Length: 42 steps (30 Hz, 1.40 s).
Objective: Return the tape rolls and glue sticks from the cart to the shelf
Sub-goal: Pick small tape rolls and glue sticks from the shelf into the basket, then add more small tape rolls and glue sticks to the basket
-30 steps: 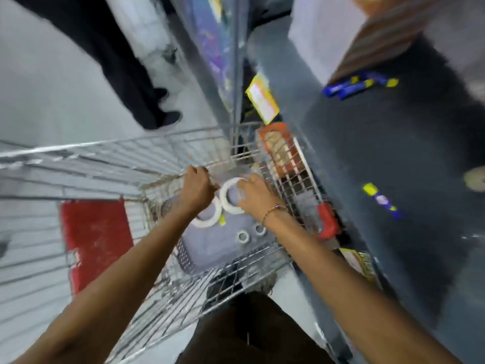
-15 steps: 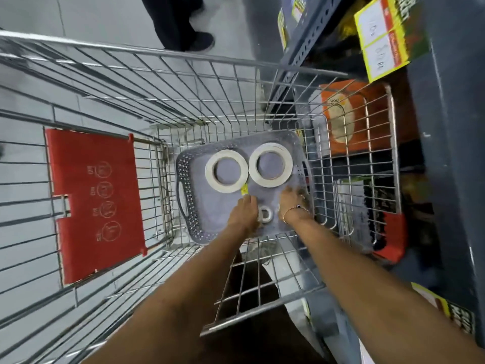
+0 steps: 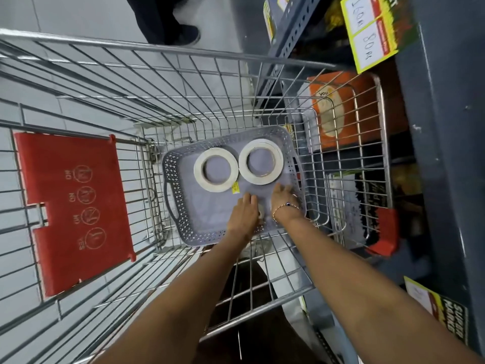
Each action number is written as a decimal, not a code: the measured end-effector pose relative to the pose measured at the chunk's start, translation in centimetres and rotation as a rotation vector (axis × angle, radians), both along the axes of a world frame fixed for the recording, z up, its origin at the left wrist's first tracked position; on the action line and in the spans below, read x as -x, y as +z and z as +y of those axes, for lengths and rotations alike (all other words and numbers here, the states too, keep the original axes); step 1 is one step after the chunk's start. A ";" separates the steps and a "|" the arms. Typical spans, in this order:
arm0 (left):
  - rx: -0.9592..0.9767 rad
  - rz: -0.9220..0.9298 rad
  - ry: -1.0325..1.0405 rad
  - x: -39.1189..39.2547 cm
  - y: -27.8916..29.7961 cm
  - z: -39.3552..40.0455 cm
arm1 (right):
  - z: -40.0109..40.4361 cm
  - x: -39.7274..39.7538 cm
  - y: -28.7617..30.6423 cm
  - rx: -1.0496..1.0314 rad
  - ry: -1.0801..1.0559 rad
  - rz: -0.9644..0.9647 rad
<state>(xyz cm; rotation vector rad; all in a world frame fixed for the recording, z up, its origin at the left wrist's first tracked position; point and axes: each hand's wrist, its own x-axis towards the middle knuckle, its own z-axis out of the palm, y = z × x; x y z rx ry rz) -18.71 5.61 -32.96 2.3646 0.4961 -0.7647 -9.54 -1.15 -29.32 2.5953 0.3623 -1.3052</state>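
Observation:
A grey perforated tray point(image 3: 175, 203) lies on the floor of the wire cart point(image 3: 168, 48). Two large white tape rolls lie flat in it side by side, one on the left point(image 3: 215, 169) and one on the right point(image 3: 261, 161). My left hand point(image 3: 244, 215) is at the tray's near end, fingers curled against a small tape roll point(image 3: 261, 214) that peeks out beside it. My right hand point(image 3: 284, 198) rests just right of that with fingers stretched on the tray floor; whatever is under it is hidden. No glue sticks show.
The grey shelf unit point(image 3: 446, 153) stands close along the cart's right side, with an orange box point(image 3: 341, 106) and yellow price tags point(image 3: 372, 30). The cart's red child-seat flap point(image 3: 70, 206) is on the left. Another person's shoes point(image 3: 183, 35) stand beyond the cart.
Both hands left the large rolls, which now lie flat, and moved to the tray's near end. My left hand has curled onto the small roll.

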 end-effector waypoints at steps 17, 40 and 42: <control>0.209 -0.403 -0.231 -8.4 21.8 2.2 | -4.5 -1.2 26.7 -0.692 -0.296 -0.709; -0.421 -0.799 -0.531 -29.6 30.9 -10.7 | -18.0 -3.4 29.2 -0.569 -0.935 -0.819; -0.437 -0.787 -0.506 -29.1 31.2 -11.0 | -17.4 -3.5 29.2 -0.635 -1.019 -0.847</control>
